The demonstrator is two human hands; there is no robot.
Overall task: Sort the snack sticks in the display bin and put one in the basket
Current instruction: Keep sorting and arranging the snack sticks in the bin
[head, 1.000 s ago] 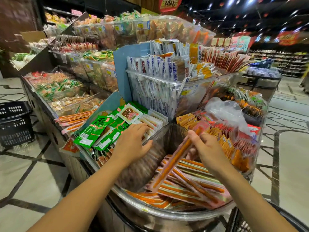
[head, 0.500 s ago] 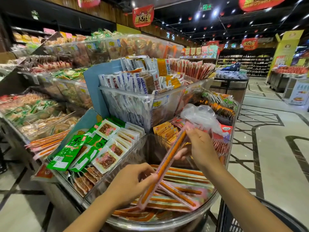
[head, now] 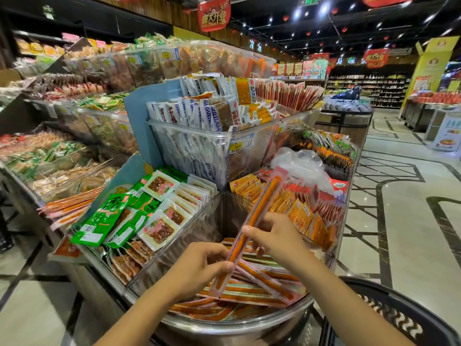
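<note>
Head camera facing forward-down, sitting close over display bin [head: 184, 245] at 6 o'clock; basket [head: 379, 285] showing at 5 o'clock.

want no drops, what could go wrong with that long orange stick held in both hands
The long orange snack stick in its clear wrapper is only pinched by the left hand and right hand; it could slip into the loose pile below. The black plastic basket sits at the frame's lower right edge, so a blind drop might miss.
</note>
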